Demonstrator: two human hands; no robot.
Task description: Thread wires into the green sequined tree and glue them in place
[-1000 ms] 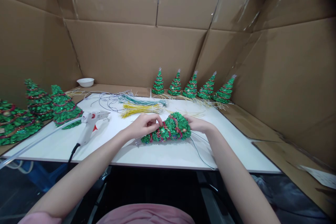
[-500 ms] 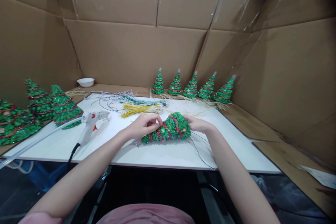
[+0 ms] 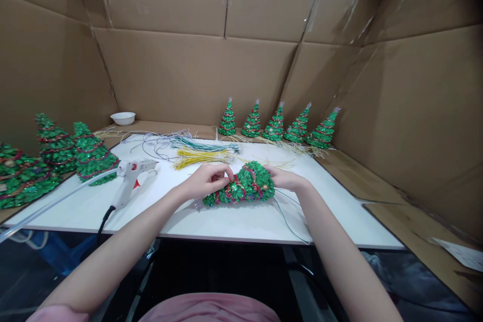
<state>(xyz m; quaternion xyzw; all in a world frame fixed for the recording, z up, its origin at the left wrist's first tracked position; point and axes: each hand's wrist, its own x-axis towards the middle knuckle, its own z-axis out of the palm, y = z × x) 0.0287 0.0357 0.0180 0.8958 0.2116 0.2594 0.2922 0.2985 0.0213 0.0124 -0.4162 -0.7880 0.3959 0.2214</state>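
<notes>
A small green sequin Christmas tree (image 3: 241,185) with red trim lies on its side on the white table (image 3: 234,219), its tip pointing left. My left hand (image 3: 207,180) is closed on its upper part, fingers pinched against the sequins. At the wide base end, my right hand (image 3: 284,179) grips the tree. Thin wires (image 3: 287,214) trail from the base toward the table's front edge.
A white hot glue gun (image 3: 130,176) lies at the left with its black cord. Bundles of yellow (image 3: 199,157) and green wires (image 3: 204,145) lie behind. Several small trees (image 3: 275,125) line the back; larger trees (image 3: 90,153) stand left. A white bowl (image 3: 123,118) sits far left. Cardboard walls surround.
</notes>
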